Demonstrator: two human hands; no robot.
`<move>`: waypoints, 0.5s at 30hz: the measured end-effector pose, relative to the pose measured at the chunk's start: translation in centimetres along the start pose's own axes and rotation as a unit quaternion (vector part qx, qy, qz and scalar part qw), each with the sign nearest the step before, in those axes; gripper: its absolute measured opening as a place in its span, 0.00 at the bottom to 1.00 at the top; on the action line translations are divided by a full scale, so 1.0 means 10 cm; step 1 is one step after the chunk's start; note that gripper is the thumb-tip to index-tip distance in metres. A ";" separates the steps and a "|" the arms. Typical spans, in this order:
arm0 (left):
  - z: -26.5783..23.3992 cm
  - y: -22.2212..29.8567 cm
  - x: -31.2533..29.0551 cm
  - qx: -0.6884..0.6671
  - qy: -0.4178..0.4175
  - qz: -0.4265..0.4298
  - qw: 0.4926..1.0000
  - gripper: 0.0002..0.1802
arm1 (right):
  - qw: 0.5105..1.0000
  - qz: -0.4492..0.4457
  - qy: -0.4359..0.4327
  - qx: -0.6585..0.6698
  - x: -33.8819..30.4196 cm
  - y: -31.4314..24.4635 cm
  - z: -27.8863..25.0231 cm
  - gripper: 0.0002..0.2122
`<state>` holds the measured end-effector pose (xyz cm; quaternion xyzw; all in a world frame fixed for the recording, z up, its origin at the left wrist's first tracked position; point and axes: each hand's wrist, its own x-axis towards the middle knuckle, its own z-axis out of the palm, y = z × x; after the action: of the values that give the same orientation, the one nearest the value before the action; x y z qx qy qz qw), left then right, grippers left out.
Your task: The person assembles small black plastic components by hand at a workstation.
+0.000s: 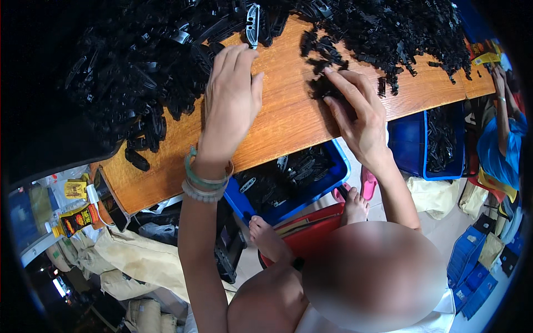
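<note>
Head view: right hand [362, 116] at black pieces [320, 87], lettered packet [79, 220] far left.

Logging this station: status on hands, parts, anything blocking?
Left hand open, by larger black parts. Right hand at small black pieces, grip unclear. No obstruction seen.

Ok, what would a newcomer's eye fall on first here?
Probably the big heap of black parts at upper left on the wooden table, with a heap of smaller black pieces at upper right. Next, the left hand beside the big heap and the right hand at the smaller pieces' near edge. Below, a bright blue bin holds more parts.
</note>
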<state>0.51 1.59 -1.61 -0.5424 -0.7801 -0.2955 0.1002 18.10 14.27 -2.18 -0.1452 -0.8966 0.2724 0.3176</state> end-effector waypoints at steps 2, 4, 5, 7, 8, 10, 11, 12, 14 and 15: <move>-0.06 0.10 -0.12 -0.027 0.001 -0.039 0.999 0.19 | 0.999 0.026 -0.002 0.031 -0.01 -0.03 -0.02 0.19; -0.14 0.17 -0.22 -0.052 0.005 -0.077 0.996 0.18 | 0.998 0.036 0.016 0.051 -0.04 0.04 -0.04 0.16; -0.17 0.19 -0.26 0.006 0.020 -0.058 0.998 0.19 | 0.999 0.021 0.016 0.036 -0.05 0.08 -0.08 0.15; -0.20 0.21 -0.31 0.065 0.035 -0.038 0.997 0.19 | 0.996 0.050 0.019 0.067 -0.05 0.10 -0.09 0.15; -0.21 0.21 -0.33 0.086 0.030 -0.045 0.995 0.18 | 0.996 0.050 0.020 0.067 -0.04 0.10 -0.08 0.15; -0.21 0.20 -0.35 0.108 0.024 -0.054 0.992 0.18 | 0.999 0.030 0.001 0.012 0.00 0.09 -0.06 0.14; -0.20 0.18 -0.35 0.116 0.031 -0.042 0.992 0.16 | 0.999 0.031 0.000 0.013 0.02 0.09 -0.05 0.14; -0.19 0.17 -0.34 0.124 0.038 -0.030 0.991 0.15 | 1.000 0.018 -0.010 -0.016 0.05 0.08 -0.04 0.14; -0.20 0.18 -0.35 0.107 0.056 -0.033 0.992 0.15 | 0.999 0.010 -0.038 -0.037 0.10 0.08 -0.04 0.13; -0.19 0.19 -0.36 0.089 0.073 -0.037 0.993 0.14 | 0.999 0.009 -0.038 -0.036 0.10 0.09 -0.04 0.13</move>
<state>3.28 -1.87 -1.08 -0.4791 -0.8135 -0.2667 0.1938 17.67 15.59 -1.98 -0.1541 -0.9161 0.2479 0.2749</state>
